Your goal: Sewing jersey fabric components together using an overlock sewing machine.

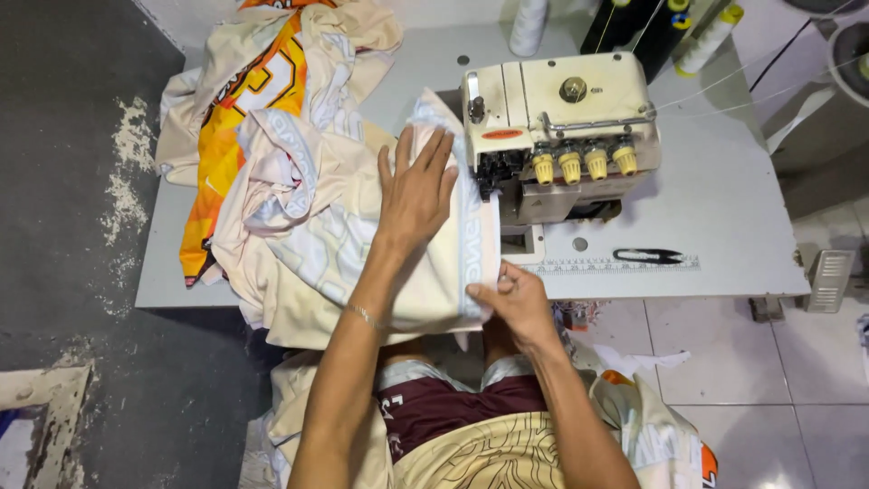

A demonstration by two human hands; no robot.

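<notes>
So the cream garment [362, 254] with the pale printed trim is spread on the counter [724, 226], and its banded edge runs straight up to the presser foot area of the overlock sewing machine [557, 136]. The left hand [415, 195] lies flat on top of the fabric, fingers spread apart and pressing down, just beside the machine's left face. The right hand [516, 299] is at the near end of that edge, at the counter's front lip, fingers pinched together on the trim, holding it taut.

Progress-wise, my read: the edge looks lined up and fed to the needle, but most of the band's length sits on this side of the foot, so I'd guess this seam is barely begun. Can't tell if any stitching is on it yet.

Further out, a heap of cream and orange pieces [262, 91] is bunched at the far left of the counter, and more fabric [507, 453] sits in the person's lap. Which are done, can't say. Black thread snips [647, 256] lie right of the machine, thread cones [661, 23] behind it.
</notes>
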